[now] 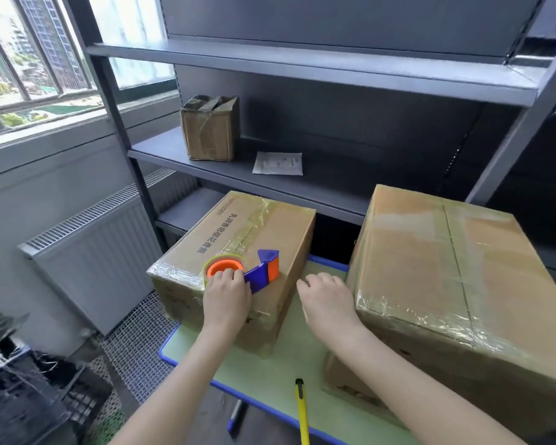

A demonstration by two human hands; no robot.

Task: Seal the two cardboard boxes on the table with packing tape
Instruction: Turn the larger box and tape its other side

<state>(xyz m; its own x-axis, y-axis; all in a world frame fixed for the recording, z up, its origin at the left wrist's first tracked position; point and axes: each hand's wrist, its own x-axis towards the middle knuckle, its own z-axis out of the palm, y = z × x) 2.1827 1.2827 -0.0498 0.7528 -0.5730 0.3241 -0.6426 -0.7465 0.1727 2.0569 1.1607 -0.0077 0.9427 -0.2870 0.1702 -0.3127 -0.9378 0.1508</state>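
Taped along seams already: small box (238,226), large box (446,268) (near done, likely); gripping tape dispenser (247,269) atop small box with left hand (227,293); holding nothing in slack right hand (328,300)

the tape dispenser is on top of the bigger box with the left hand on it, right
Not quite. The tape dispenser is on top of the smaller box, not the bigger box. The left hand is on it, as the head view shows.
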